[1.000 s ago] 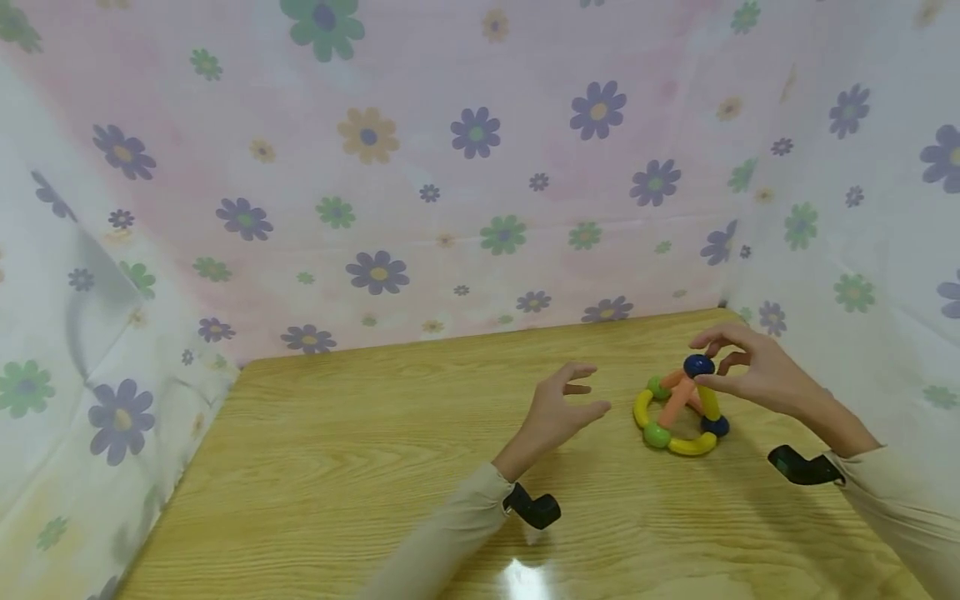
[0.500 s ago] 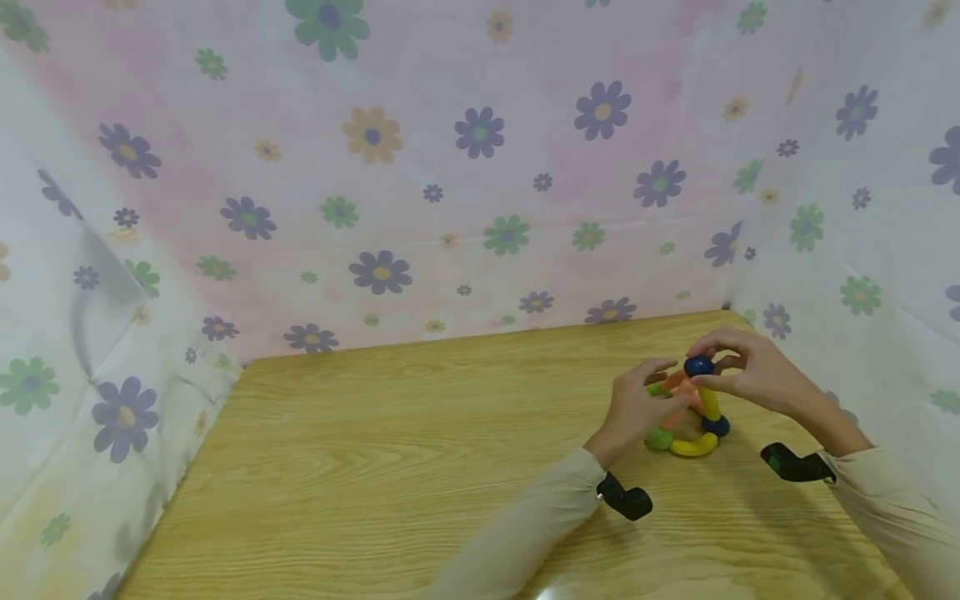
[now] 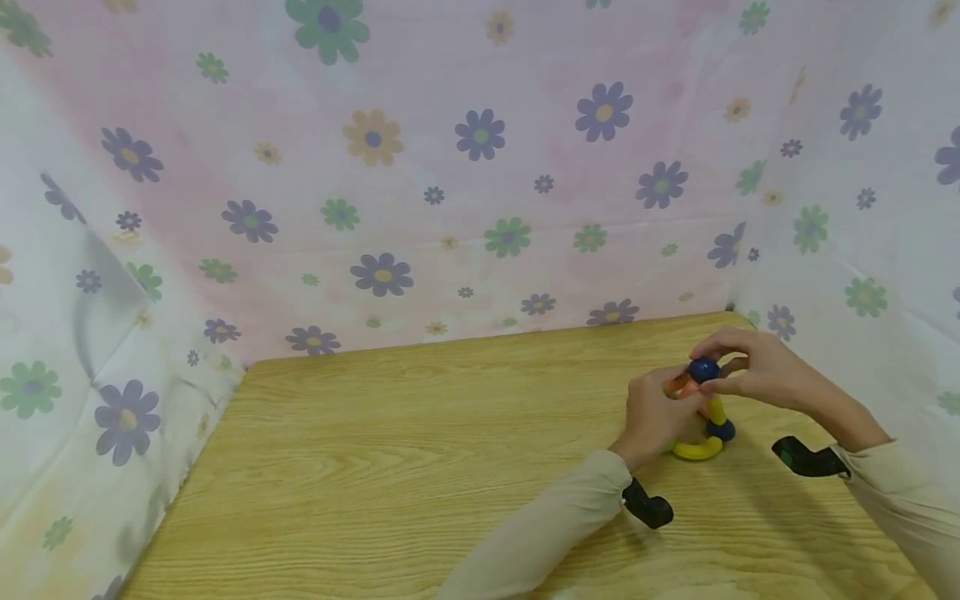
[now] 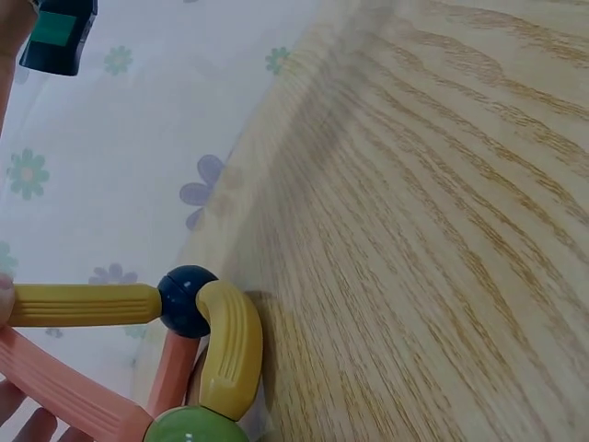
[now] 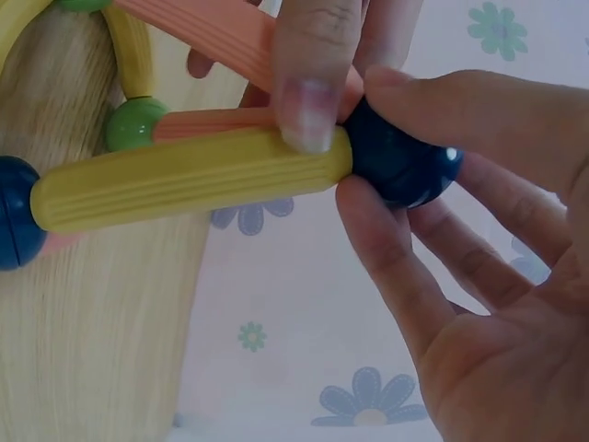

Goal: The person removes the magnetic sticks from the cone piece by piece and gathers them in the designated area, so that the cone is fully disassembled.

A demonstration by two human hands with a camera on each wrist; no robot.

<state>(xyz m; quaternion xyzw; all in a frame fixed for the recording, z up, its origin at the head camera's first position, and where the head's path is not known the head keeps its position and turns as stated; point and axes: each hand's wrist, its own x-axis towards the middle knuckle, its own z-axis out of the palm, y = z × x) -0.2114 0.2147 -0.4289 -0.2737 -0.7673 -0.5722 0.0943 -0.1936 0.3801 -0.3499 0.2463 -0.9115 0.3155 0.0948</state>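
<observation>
A pyramid of building-toy sticks and balls stands at the table's right side, with curved yellow sticks [image 3: 697, 450] around its base. At its peak is a blue ball [image 3: 704, 370], which my right hand [image 3: 765, 367] pinches between thumb and fingers. My left hand [image 3: 654, 414] grips the upper ends of the sticks just under that ball. Its thumb lies over the straight yellow stick [image 5: 193, 180] and a salmon stick [image 5: 207, 37] in the right wrist view. A second blue ball [image 4: 187, 301] and a green ball [image 4: 195, 425] join the base. The left hand hides part of the toy in the head view.
The wood-grain table [image 3: 360, 467] stretches left from the toy. Flowered cloth [image 3: 480, 167] rises behind it and along both sides, close to the right hand. A black wrist camera [image 3: 648, 504] sits on the left wrist, another black camera [image 3: 810, 458] on the right.
My left hand has come from the left to the toy and taken hold of the sticks beneath the top ball. The right hand keeps its pinch on the blue ball, almost unmoved.
</observation>
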